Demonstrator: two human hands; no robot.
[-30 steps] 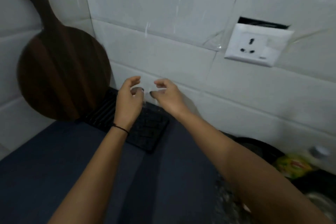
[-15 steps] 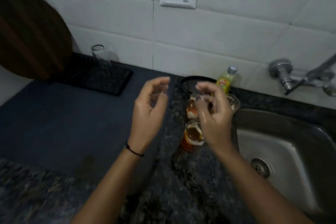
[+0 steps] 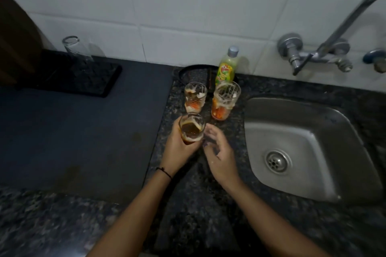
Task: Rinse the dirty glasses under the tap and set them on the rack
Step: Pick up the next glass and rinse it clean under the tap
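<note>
My left hand (image 3: 179, 148) is wrapped round the front glass (image 3: 191, 129), thumb on one side and fingers on the other. The glass is upright, mouth up, with brown liquid in it. I cannot tell whether its base is on the bench (image 3: 198, 204) or just off it. My right hand (image 3: 219, 152) sits just beside the glass on its right, fingers loosely curled and holding nothing.

What matters for the next move is the sideways layout. The sink (image 3: 271, 110) lies to the right of both hands, so the glass has to go right, past the free right hand, which is the nearer one to the basin. The tap (image 3: 344, 16) rises from the wall behind the sink, and its outlet is out of view. I judge that a handover, or a two-handed carry, would suit.

The glass should stay vertical until it is over the basin, or the liquid spills on the bench. A second dirty glass (image 3: 195, 98) and a third dirty glass (image 3: 225, 100) stand just behind. The rack (image 3: 94, 81) lies the opposite way, back left, and carries one upturned glass (image 3: 77, 50).
</note>
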